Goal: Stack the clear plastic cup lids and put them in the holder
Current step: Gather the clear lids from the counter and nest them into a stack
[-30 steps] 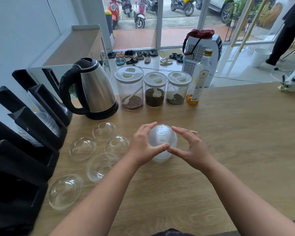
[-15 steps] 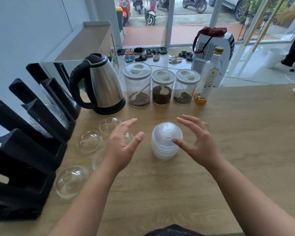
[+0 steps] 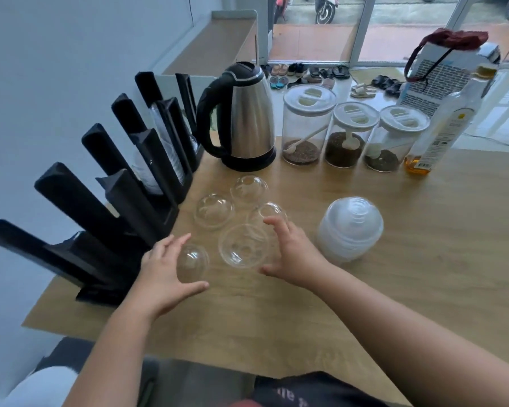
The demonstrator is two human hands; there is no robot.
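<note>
While the black holder (image 3: 106, 218) stood along the worktop (image 3: 423, 259) edge and a nested stack of lids (image 3: 350, 227) sat apart at right, five loose dome lids lay between them. Both hands spread open, gripping nothing: the left hand (image 3: 162, 271) cupped round the nearest lid (image 3: 192, 262), the right hand (image 3: 291, 251) beside the largest lid (image 3: 244, 245). Thin, light and likely slippery, they seemed best pinched at the rim.
</note>
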